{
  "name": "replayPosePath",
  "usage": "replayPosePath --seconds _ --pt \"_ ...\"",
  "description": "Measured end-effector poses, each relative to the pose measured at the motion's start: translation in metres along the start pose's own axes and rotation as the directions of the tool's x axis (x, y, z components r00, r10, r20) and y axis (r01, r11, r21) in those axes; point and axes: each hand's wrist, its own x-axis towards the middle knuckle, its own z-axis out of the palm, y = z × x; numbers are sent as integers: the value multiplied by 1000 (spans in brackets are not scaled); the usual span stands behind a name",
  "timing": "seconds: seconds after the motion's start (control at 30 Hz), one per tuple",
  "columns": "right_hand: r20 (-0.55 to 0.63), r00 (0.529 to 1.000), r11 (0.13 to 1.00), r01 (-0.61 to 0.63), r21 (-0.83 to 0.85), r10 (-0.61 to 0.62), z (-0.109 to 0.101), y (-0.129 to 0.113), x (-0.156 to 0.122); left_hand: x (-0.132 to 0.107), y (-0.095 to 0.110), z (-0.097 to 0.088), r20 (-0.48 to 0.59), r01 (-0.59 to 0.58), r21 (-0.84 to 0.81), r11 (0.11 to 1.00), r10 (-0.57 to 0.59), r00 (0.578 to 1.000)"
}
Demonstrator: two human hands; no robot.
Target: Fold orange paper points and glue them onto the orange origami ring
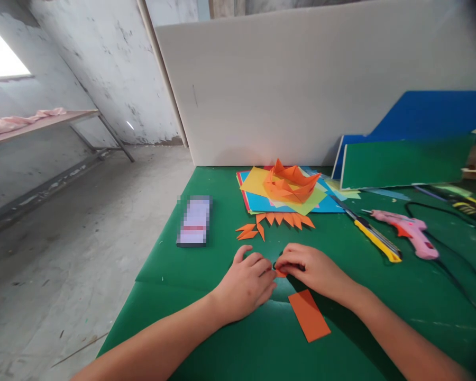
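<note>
My left hand (248,283) and my right hand (311,270) meet over the green table cover (206,328), fingers curled together around a small orange paper piece (280,273) pinched between them. An orange paper strip (309,315) lies flat just in front of my right wrist. Beyond the hands sits a row of several small folded orange triangles (280,221). Farther back, an orange folded paper shape (290,182) rests on a stack of coloured paper sheets (262,201).
A phone (194,220) lies to the left. A yellow utility knife (375,237) and a pink glue gun (408,232) with a black cable lie at right. Green and blue boards (404,159) lean at back right against a white panel (301,79). The table's left edge drops to a concrete floor.
</note>
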Motion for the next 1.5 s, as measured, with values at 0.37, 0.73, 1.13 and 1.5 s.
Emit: replayPosePath --seconds 0.37,0.73,1.13,1.5 --pt "18 998 996 59 -72 -57 0 -2 -3 2 -3 -1 -38 -5 23 1000 5 999" --pt "28 993 988 115 -104 -113 0 2 -3 0 -5 1 -48 -34 6 999 34 998" --pt "-22 990 977 134 -168 -140 9 8 -1 0 -2 -3 -52 -13 -14 1000 13 999" --pt "-14 991 966 127 -226 -133 11 5 -1 0 -3 -2 -46 5 -58 998 -8 999"
